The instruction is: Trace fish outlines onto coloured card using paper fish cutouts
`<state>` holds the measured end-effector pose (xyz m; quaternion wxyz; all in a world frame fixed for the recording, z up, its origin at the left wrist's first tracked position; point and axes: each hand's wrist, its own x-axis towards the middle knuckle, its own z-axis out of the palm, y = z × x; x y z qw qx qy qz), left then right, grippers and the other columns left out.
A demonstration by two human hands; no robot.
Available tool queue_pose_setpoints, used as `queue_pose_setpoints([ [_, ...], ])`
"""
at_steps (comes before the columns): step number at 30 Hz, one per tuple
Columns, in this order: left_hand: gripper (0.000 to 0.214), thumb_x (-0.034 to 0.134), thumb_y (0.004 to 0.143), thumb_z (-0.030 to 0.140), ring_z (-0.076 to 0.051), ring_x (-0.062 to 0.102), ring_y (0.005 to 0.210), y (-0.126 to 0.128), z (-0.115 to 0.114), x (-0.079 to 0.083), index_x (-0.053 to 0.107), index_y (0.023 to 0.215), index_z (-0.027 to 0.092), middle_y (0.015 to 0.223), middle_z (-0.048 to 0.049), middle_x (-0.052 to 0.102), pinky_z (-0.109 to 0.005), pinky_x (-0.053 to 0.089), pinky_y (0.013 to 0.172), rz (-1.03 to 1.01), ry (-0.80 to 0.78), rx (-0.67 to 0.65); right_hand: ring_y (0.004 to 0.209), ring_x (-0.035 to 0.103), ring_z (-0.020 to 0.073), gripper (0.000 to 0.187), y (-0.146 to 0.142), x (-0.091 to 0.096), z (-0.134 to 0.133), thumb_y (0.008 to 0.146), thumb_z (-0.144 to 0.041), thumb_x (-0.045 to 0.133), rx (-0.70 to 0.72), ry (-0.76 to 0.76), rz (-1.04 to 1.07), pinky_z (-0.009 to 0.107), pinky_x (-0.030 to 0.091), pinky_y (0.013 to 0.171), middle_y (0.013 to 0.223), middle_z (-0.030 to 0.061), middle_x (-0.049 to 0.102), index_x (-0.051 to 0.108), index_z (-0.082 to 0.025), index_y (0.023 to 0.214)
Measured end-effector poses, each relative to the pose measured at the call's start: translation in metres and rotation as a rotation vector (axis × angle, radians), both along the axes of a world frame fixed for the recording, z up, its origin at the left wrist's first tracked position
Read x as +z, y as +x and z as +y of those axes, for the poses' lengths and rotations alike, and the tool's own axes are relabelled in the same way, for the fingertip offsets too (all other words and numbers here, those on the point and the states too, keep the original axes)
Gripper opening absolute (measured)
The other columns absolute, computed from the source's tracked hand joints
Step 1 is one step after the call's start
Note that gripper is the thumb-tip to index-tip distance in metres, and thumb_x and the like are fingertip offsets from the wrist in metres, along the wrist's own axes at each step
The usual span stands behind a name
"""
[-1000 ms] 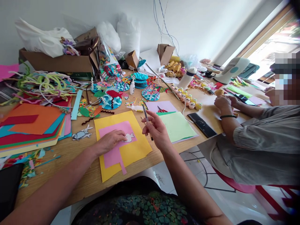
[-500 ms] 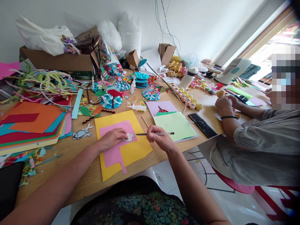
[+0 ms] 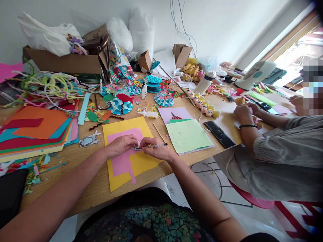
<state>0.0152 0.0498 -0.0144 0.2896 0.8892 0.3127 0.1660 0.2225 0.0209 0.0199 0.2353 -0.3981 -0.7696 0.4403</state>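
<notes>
My left hand lies on a pink sheet, its fingers pressing down a small white fish cut-out that is mostly hidden. The pink sheet rests on a yellow sheet near the table's front edge. My right hand is closed on a thin pen, held nearly level with its tip at the cut-out. The two hands touch over the cut-out.
A green sheet, a black phone and a lilac sheet lie to the right. Stacked coloured paper is at left, another fish cut-out beside it. A seated person's hands work at the right.
My right hand has come down and leftward with the pen, from raised and upright to level over the cut-out, meeting my left hand. The left hand stayed on the pink sheet.
</notes>
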Motion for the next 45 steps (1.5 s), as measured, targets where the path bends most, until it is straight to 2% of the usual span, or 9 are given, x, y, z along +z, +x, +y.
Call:
queue_pose_setpoints([
  [5,0.020,0.044,0.086,0.016,-0.012,0.056,0.085,0.001,0.004,0.002,0.064,0.085,0.018,0.090,-0.0017,0.061,-0.021,0.041,0.076,-0.017,-0.056,-0.036,0.063,0.050,0.0089,0.010,-0.014,-0.003,-0.003,0.071,-0.012,0.050,-0.031,0.059,-0.061,0.019,0.037,0.058,0.070,-0.0018,0.057,0.057,-0.017,0.077],
  [15,0.026,0.041,0.086,0.017,-0.013,0.053,0.078,0.000,0.010,0.002,0.066,0.081,0.017,0.082,-0.0021,0.060,-0.023,0.039,0.070,0.002,-0.109,-0.040,0.064,0.052,0.0096,0.012,-0.023,-0.022,-0.006,0.072,-0.013,0.048,-0.099,0.047,-0.039,0.020,0.040,0.061,0.073,-0.0011,0.061,0.056,-0.018,0.080],
  [27,0.025,0.039,0.084,0.016,-0.013,0.051,0.075,0.003,0.004,0.009,0.062,0.072,0.015,0.080,-0.0026,0.057,-0.024,0.039,0.068,-0.014,-0.123,-0.030,0.056,0.047,0.0083,0.015,-0.030,-0.022,-0.011,0.072,-0.014,0.048,-0.137,0.093,-0.066,0.020,0.036,0.055,0.065,-0.0026,0.057,0.059,-0.018,0.081],
  [45,0.027,0.039,0.086,0.022,-0.014,0.051,0.077,0.004,0.000,0.008,0.060,0.071,0.016,0.080,-0.0025,0.057,-0.025,0.040,0.073,-0.025,-0.100,-0.012,0.058,0.051,0.0093,0.010,-0.033,-0.021,-0.011,0.072,-0.015,0.048,-0.154,0.087,-0.067,0.021,0.040,0.059,0.066,-0.0023,0.058,0.056,-0.018,0.078],
])
